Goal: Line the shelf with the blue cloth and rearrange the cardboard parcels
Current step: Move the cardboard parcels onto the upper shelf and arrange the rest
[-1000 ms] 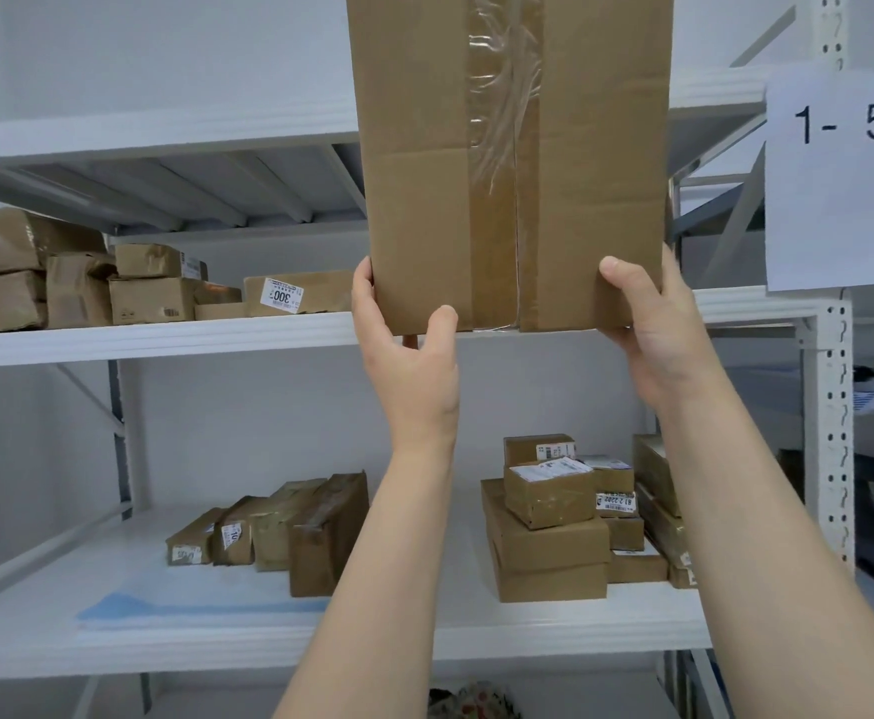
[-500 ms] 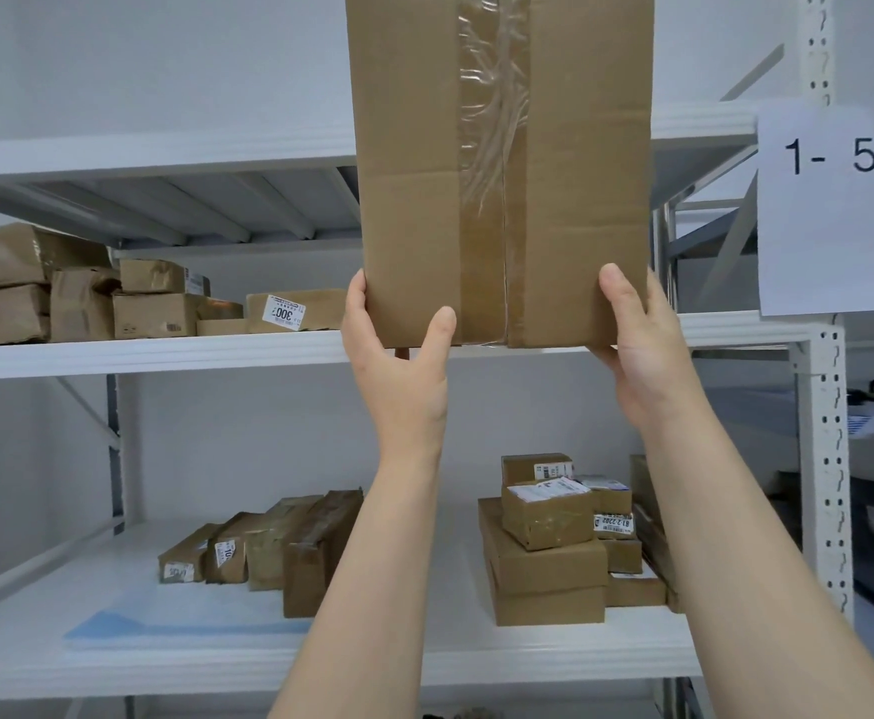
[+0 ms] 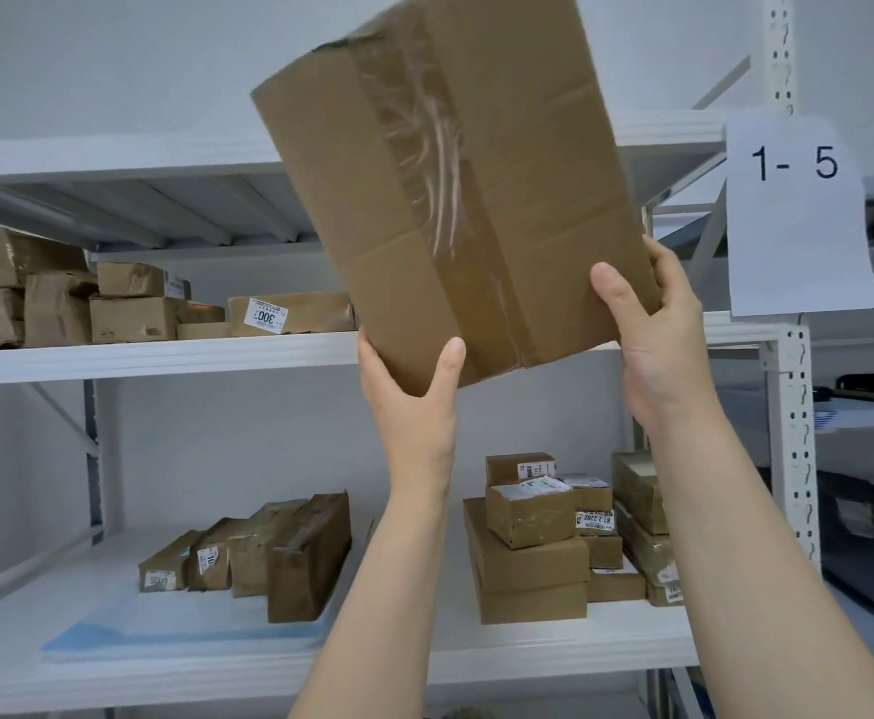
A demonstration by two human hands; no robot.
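A white paper sheet [image 3: 800, 215] on the shelf upright [image 3: 782, 44], right of the large cardboard box [image 3: 455, 199], bears "1- 5" in big black figures. Left of the box, on the middle shelf [image 3: 139, 358], a flat parcel [image 3: 315, 311] carries a tilted white label [image 3: 267, 316] reading "300", with finer lines too small to read. Below the box, on the lower shelf [image 3: 528, 651], a barcode label [image 3: 595, 518] in the parcel stack [image 3: 528, 563] shows what looks like "81.2.2202". Below and left of the box, a slim parcel [image 3: 217, 573] has a sticker [image 3: 208, 555] beginning "10".
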